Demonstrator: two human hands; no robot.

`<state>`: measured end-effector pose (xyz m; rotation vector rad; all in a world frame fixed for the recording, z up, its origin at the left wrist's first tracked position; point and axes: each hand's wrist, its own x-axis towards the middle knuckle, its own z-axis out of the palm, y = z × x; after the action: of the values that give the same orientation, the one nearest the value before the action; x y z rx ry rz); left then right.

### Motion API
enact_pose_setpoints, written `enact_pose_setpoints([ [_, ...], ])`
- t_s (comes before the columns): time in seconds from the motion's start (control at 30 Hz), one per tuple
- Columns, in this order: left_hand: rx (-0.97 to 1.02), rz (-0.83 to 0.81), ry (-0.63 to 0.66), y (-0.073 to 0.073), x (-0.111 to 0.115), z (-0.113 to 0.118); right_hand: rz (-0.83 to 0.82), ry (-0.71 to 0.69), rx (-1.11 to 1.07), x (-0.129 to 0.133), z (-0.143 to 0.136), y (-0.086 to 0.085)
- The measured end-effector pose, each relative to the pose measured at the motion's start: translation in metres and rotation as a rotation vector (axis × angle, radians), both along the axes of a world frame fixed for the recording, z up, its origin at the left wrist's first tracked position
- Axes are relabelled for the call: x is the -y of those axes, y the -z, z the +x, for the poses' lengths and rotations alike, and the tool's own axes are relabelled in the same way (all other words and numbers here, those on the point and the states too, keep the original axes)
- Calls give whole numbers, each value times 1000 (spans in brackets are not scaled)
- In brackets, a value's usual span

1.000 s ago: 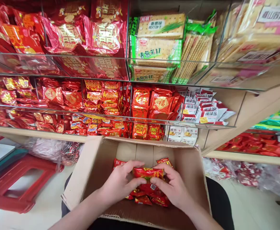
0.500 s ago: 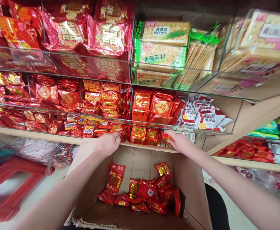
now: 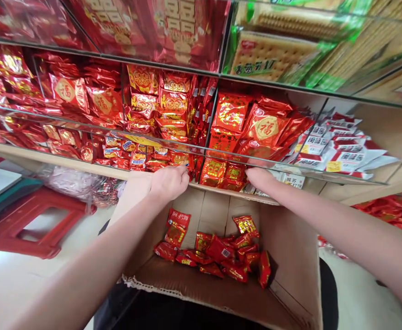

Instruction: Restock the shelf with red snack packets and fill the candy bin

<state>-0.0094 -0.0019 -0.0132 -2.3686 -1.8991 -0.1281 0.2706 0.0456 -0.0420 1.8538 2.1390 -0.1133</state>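
Below the shelf edge stands an open cardboard box (image 3: 292, 256) with several red and gold snack packets (image 3: 218, 252) at its bottom. My left hand (image 3: 173, 182) is closed at the shelf's front edge, above the box's left side; what it grips, if anything, is hidden. Behind the low clear front panel, my right hand (image 3: 260, 176) reaches into the lower shelf, its fingertips hidden among the packets. It is nearest to the red packets with a gold diamond (image 3: 267, 126) and the white packets (image 3: 347, 144).
Large red bags (image 3: 183, 27) and green-edged cracker packs (image 3: 273, 55) fill the upper shelf. More red packets (image 3: 67, 91) stand on the lower shelf's left. A red stool (image 3: 25, 229) is on the floor at left, beside plastic-wrapped goods (image 3: 73, 181).
The view has moved closer to the lower shelf. My right hand has gone from the shelf edge, where it held a red packet, in behind the clear panel. My left hand stays at the edge.
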Motion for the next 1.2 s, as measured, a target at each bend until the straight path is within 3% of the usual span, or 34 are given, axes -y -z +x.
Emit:
enact_pose_setpoints([
  [0.17,-3,-23,-15,2,-2,1,-2,40,72,-7,-6,3],
  [0.43,-4,22,13,3,0,1,41,23,172,4,-14,6],
  [0.83,36,59,28,1,1,0,9,14,185,10,-21,-7],
  [1.2,49,120,53,2,0,-2,-72,57,155,26,3,-20],
])
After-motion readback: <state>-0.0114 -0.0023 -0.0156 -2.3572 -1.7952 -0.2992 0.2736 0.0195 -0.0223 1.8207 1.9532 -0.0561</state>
